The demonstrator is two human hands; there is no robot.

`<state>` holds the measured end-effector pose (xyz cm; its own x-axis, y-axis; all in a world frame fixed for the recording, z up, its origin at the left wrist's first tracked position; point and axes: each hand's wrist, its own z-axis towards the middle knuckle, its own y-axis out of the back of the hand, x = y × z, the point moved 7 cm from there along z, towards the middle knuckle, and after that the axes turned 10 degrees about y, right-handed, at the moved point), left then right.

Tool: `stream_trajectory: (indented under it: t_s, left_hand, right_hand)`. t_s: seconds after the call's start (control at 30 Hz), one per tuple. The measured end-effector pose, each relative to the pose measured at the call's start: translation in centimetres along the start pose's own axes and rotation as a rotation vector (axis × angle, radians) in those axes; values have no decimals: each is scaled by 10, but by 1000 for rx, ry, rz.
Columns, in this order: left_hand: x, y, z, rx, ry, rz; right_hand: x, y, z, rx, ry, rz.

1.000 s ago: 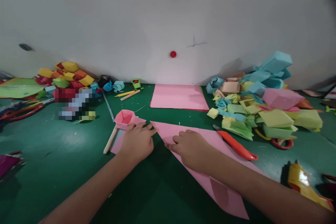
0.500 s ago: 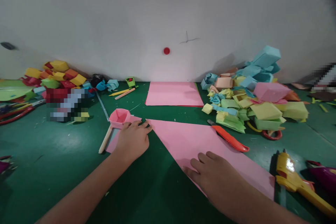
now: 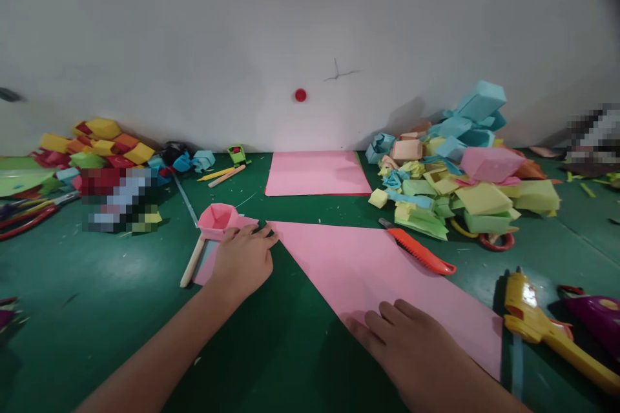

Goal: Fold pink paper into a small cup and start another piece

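Note:
A large pink paper sheet (image 3: 368, 264), folded into a long triangle, lies on the green table (image 3: 97, 284). My left hand (image 3: 241, 259) lies flat with fingers stretched out, pinning the sheet's far-left tip, right beside a small folded pink paper box (image 3: 219, 218). My right hand (image 3: 407, 348) rests flat on the sheet's near edge, fingers spread along the fold. Neither hand grips anything.
An orange utility knife (image 3: 419, 253) lies just right of the sheet. A flat pink sheet (image 3: 317, 173) is at the back, a wooden stick (image 3: 192, 261) at left. Piles of folded coloured paper (image 3: 460, 174) (image 3: 101, 145) sit on both sides. A yellow glue gun (image 3: 542, 329) is at right.
My right hand has slid from near the sheet's far tip down along the fold toward me. The left hand has stayed on the tip.

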<state>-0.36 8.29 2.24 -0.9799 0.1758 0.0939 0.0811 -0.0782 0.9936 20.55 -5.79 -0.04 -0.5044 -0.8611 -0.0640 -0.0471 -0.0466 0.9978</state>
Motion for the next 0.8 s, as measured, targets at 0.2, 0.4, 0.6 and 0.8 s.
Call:
stream_trajectory:
  t_s: [0.2, 0.4, 0.6, 0.8]
  left_hand:
    - [-1, 1, 0, -14, -11, -17]
    - [-1, 1, -2, -36, -10, -48]
    - [-4, 2, -2, -92, -21, -101]
    - [0, 4, -4, -147, -57, -194]
  right_hand:
    - [3, 4, -6, -45, -6, -50]
    - [13, 5, -24, -196, 9, -83]
    - [19, 2, -34, -197, 9, -66]
    - [4, 0, -42, -164, -141, 99]
